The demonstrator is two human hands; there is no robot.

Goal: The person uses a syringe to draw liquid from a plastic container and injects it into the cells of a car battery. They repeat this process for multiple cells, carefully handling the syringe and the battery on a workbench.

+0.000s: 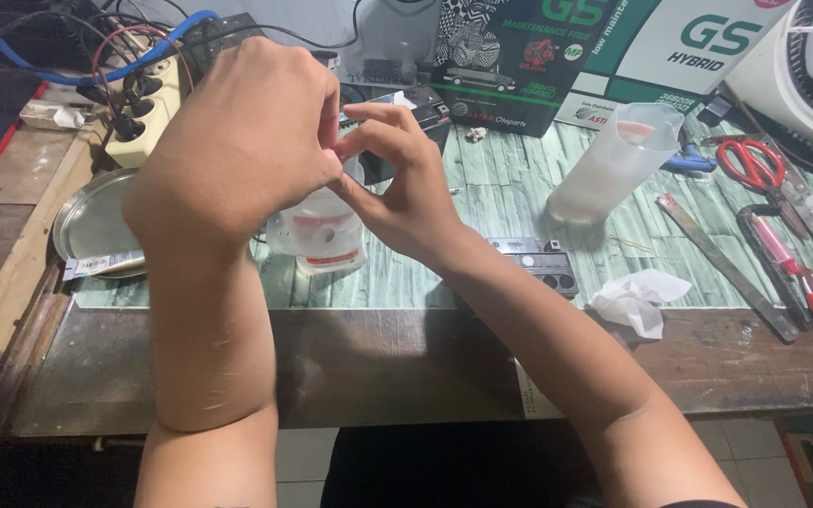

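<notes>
Item: clear plastic container, sitting upright on the green-patterned bench top, directly beneath both hands. Left hand is curling closed above it; whatever it may be gripping cannot be told. Right hand is meeting it, fingers pinching together, contents hidden. Lying nearby: round metal tray, translucent measuring jug, crumpled tissue, red-handled scissors.

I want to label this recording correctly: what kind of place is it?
Probably a small repair workbench, perhaps for batteries. Hand tools such as red scissors lie on the worn table, a loaded power strip sits at the back, and battery cartons stand behind the hands.
</notes>
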